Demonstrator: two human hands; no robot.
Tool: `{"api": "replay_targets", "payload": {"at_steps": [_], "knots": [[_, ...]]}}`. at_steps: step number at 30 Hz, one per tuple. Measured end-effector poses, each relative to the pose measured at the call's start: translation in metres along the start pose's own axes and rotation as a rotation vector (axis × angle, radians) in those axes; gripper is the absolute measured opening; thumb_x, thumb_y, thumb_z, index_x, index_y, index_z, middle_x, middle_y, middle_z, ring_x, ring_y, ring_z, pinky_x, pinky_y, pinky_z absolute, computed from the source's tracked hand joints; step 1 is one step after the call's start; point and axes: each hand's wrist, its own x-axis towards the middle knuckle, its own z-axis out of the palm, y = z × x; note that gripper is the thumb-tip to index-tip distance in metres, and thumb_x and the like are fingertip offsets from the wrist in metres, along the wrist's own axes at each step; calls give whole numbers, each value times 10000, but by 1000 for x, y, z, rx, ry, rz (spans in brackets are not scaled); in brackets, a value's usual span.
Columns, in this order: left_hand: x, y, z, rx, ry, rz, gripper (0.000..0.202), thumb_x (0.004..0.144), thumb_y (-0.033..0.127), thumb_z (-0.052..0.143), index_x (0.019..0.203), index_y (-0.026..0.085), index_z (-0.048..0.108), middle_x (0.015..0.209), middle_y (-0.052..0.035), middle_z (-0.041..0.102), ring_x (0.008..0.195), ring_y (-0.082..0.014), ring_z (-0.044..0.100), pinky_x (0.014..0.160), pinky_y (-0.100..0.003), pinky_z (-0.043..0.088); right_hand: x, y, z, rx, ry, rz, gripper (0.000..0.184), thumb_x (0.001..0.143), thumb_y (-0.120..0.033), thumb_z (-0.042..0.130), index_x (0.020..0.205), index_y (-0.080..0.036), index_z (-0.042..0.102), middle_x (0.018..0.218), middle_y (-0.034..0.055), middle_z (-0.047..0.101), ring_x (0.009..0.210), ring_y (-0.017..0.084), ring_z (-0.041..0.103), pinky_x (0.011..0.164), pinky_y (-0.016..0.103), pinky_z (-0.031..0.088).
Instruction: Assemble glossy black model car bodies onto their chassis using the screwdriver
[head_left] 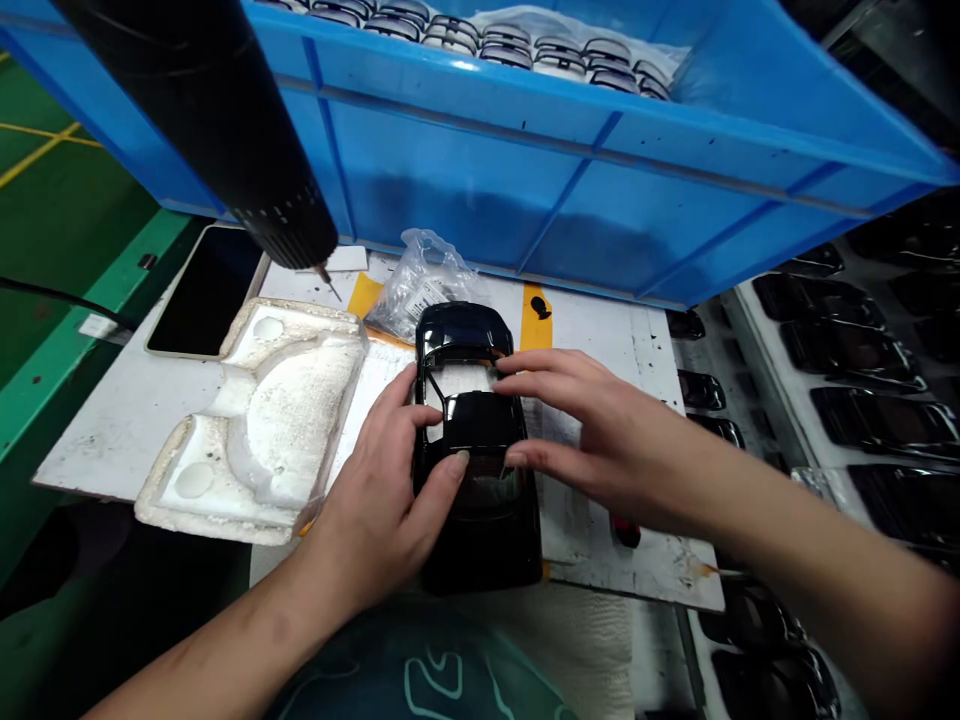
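Observation:
A glossy black model car body (469, 425) lies on a white board (112, 430), its nose pointing away from me, with a white sheet showing through its window opening. My left hand (382, 490) grips the car's near left side, with the fingers curled over the roof. My right hand (592, 430) reaches in from the right, its spread fingertips at the roof's right edge. A white foam mould (262, 420) lies just left of my left hand.
A black electric screwdriver (217, 130) hangs over the board's back left. Behind the car are a plastic bag (420, 285) and a black phone (206, 290). A blue crate (480, 150) holds stacked parts. Trays of black car bodies (847, 350) stand to the right.

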Motion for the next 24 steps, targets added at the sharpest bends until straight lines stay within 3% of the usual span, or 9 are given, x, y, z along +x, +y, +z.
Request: {"api": "replay_targets", "payload": {"at_steps": [2,4,7,9,16,21,24], "knots": [[2,3,-2,32,-70,18,253,1035,305,425,1160,143,575,1664,-205,226,1572,-286,204,1267,-536,257,22,2,-11,-28,-207,-15,414,819,-381,808,1175,-205,689,1249,99,662,1244,294,588,1036,473,524],[4,5,-3,53,-114,34,296,1039,341,410,1159,144,596,1683,-188,172,1583,-304,151,1276,-556,219,40,-2,-20,-108,-341,31,349,746,-381,862,1033,-229,734,1125,94,683,1077,301,651,870,455,575],[4,6,-2,86,-129,27,366,998,454,498,1178,148,587,1693,-182,123,1579,-364,127,1251,-599,252,56,-12,-25,-237,-434,92,294,693,-364,883,916,-250,730,987,79,664,793,243,659,608,353,518],[4,5,1,114,-122,23,365,977,467,535,1152,151,585,1690,-184,116,1575,-379,134,1241,-598,272,60,-17,-24,-271,-480,108,292,657,-339,895,868,-250,714,909,65,649,728,227,642,535,309,456],[4,4,3,129,-127,29,340,977,441,517,1099,133,590,1668,-229,116,1573,-375,138,1241,-585,269,59,-20,-21,-226,-453,141,272,669,-269,855,873,-256,676,801,52,611,686,224,627,439,255,377],[7,5,0,106,-120,5,398,954,478,539,1060,108,637,1661,-248,136,1561,-395,174,1241,-575,266,63,-21,-25,-220,-538,189,324,636,-258,900,897,-270,708,884,41,669,775,236,669,526,285,452],[9,6,-1,73,-122,2,456,959,525,520,1075,108,663,1662,-242,153,1559,-390,184,1246,-572,257,68,-21,-22,-152,-530,220,418,666,-271,887,1045,-309,714,864,9,703,719,199,670,528,277,467]]}}
